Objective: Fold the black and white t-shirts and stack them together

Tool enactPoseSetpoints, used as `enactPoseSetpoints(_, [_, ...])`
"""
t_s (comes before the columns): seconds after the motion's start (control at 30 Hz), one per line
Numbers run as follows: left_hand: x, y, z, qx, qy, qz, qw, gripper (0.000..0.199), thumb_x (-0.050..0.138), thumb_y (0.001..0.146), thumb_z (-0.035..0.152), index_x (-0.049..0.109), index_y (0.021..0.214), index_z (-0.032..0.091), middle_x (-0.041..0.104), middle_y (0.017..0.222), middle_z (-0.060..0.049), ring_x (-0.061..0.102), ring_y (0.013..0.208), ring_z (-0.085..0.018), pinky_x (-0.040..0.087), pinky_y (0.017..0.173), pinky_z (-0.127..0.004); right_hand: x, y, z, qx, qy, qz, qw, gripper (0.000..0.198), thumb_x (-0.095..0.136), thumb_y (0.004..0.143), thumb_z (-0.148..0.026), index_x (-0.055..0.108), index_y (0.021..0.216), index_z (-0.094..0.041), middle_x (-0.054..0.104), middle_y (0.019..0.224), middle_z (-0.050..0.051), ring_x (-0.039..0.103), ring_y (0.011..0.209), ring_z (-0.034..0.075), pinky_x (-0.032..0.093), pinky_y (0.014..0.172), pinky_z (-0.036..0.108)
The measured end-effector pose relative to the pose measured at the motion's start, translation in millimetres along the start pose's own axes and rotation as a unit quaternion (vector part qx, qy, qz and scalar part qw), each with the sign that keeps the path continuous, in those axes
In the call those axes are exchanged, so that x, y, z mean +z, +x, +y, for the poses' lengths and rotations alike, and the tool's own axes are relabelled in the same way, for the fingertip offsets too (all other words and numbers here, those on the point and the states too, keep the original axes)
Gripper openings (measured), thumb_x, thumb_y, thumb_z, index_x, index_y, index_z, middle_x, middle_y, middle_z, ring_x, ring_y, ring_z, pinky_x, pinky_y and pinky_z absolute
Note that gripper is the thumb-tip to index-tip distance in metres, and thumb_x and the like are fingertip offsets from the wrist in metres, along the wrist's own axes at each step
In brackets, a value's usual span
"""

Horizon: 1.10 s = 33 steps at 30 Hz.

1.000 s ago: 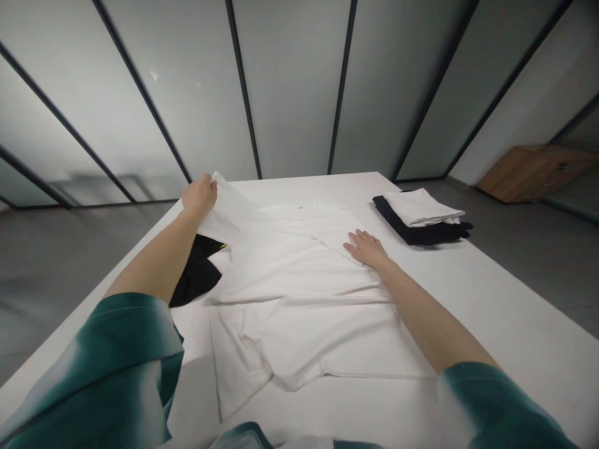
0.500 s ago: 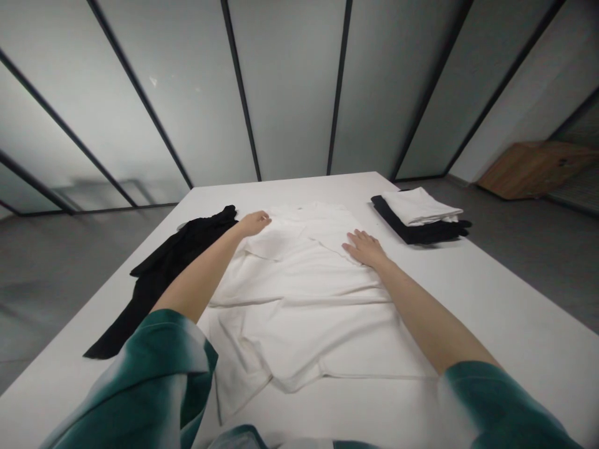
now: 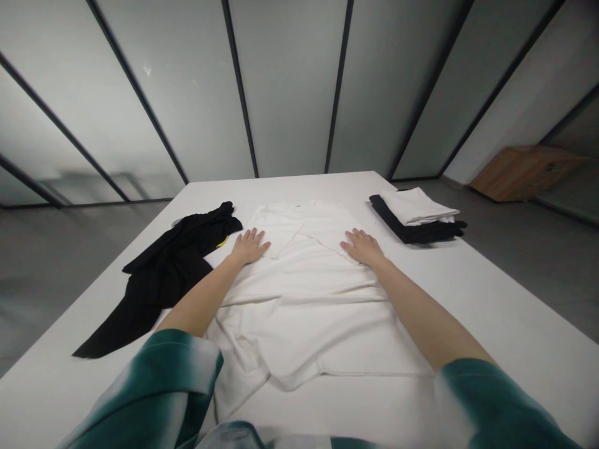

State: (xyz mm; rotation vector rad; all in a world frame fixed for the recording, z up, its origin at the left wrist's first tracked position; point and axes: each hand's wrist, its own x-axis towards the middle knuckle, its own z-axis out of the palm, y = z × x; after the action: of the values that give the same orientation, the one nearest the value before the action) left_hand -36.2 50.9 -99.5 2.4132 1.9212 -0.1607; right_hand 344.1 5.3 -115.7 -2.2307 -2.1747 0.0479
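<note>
Lying under white shirt (image 3: pixel 309 280): white table (image 3: pixel 491 299). Shirt spread out, wrinkled. Black clothes (image 3: pixel 163 265) heaped left of shirt. Folded stack (image 3: pixel 412 218) right of shirt, apart: white cloth (image 3: pixel 418 206) atop black cloth (image 3: pixel 430 234). Left hand (image 3: pixel 250 247) flat on shirt's left side, fingers splayed, released; right hand (image 3: pixel 363 247) flat, released, on shirt's right side.

The wide sleeves (image 3: pixel 154 386) fade between dark teal green and white.
</note>
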Motion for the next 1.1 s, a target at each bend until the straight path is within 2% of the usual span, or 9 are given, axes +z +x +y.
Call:
enactPoseSetpoints(0.1, [-12,4,2,0.017,0.024,0.009,1.0,0.069,0.021,0.098,0.062,0.043,0.15,0.023,0.04,0.157,-0.014,0.039,0.143,-0.031,0.023,0.118,-0.049,0,0,0,-0.003,-0.006,-0.006,1.0,0.062,0.031,0.099,-0.053,0.041,0.152,-0.021,0.034,0.161,0.013,0.031,0.147,0.03,0.026,0.118,0.048])
enactPoseSetpoints(0.17, [-24,10,4,0.012,0.035,-0.01,0.999,0.068,0.022,0.097,0.062,0.053,0.141,0.02,0.055,0.145,-0.017,0.052,0.133,-0.032,0.032,0.112,-0.049,1,-1,-1,-0.005,-0.012,-0.012,1.0,0.064,0.032,0.099,-0.053,0.04,0.152,-0.019,0.033,0.161,0.014,0.031,0.147,0.031,0.026,0.118,0.048])
enactPoseSetpoints(0.27, [-39,28,9,-0.016,0.034,-0.037,0.999,0.067,0.029,0.095,0.064,0.057,0.136,0.018,0.063,0.133,-0.019,0.059,0.123,-0.035,0.044,0.1,-0.046,4,-3,-2,-0.008,-0.018,-0.003,1.0,0.064,0.031,0.099,-0.053,0.04,0.152,-0.019,0.034,0.161,0.015,0.031,0.147,0.031,0.025,0.118,0.049])
enactPoseSetpoints(0.37, [-45,48,15,-0.004,0.038,-0.012,0.999,0.063,0.035,0.094,0.06,0.052,0.139,0.02,0.057,0.14,-0.019,0.055,0.127,-0.034,0.044,0.101,-0.045,4,-5,-3,-0.007,-0.017,0.006,1.0,0.063,0.03,0.099,-0.052,0.039,0.152,-0.019,0.033,0.161,0.014,0.03,0.148,0.03,0.025,0.118,0.048])
enactPoseSetpoints(0.5, [-39,71,18,0.033,0.047,0.016,0.998,0.065,0.035,0.096,0.054,0.04,0.15,0.019,0.033,0.16,-0.018,0.036,0.144,-0.033,0.036,0.11,-0.046,0,-9,-6,-0.001,-0.015,-0.003,1.0,0.064,0.03,0.1,-0.051,0.038,0.153,-0.018,0.032,0.161,0.014,0.029,0.148,0.03,0.025,0.118,0.048])
enactPoseSetpoints(0.57, [-33,79,14,0.04,0.046,0.022,0.998,0.065,0.031,0.097,0.052,0.038,0.151,0.017,0.027,0.163,-0.018,0.029,0.148,-0.032,0.031,0.114,-0.047,-3,-11,-9,0.003,-0.012,-0.007,1.0,0.063,0.03,0.1,-0.051,0.039,0.153,-0.018,0.031,0.162,0.014,0.029,0.149,0.03,0.025,0.118,0.048])
enactPoseSetpoints(0.63, [-28,85,9,0.02,0.037,0.017,0.999,0.066,0.026,0.098,0.054,0.039,0.151,0.016,0.027,0.163,-0.018,0.028,0.148,-0.032,0.026,0.116,-0.05,-5,-12,-10,0.006,-0.01,-0.008,1.0,0.062,0.03,0.1,-0.05,0.039,0.153,-0.018,0.031,0.162,0.013,0.028,0.149,0.03,0.025,0.119,0.048])
enactPoseSetpoints(0.8, [-17,92,4,-0.09,0.015,0.027,0.995,0.076,0.022,0.096,0.06,0.036,0.154,0.013,0.023,0.164,-0.02,0.023,0.149,-0.038,0.02,0.118,-0.055,-1,-11,-8,0.001,-0.005,0.001,1.0,0.062,0.032,0.099,-0.051,0.04,0.152,-0.018,0.033,0.161,0.014,0.029,0.148,0.03,0.024,0.119,0.046])
enactPoseSetpoints(1.1, [-18,80,9,-0.068,0.023,0.071,0.995,0.069,0.028,0.097,0.053,0.043,0.148,0.009,0.029,0.161,-0.022,0.028,0.148,-0.034,0.024,0.117,-0.05,4,-7,-3,-0.003,0.001,0.004,1.0,0.064,0.031,0.099,-0.054,0.04,0.152,-0.02,0.033,0.161,0.013,0.03,0.148,0.031,0.025,0.118,0.048])
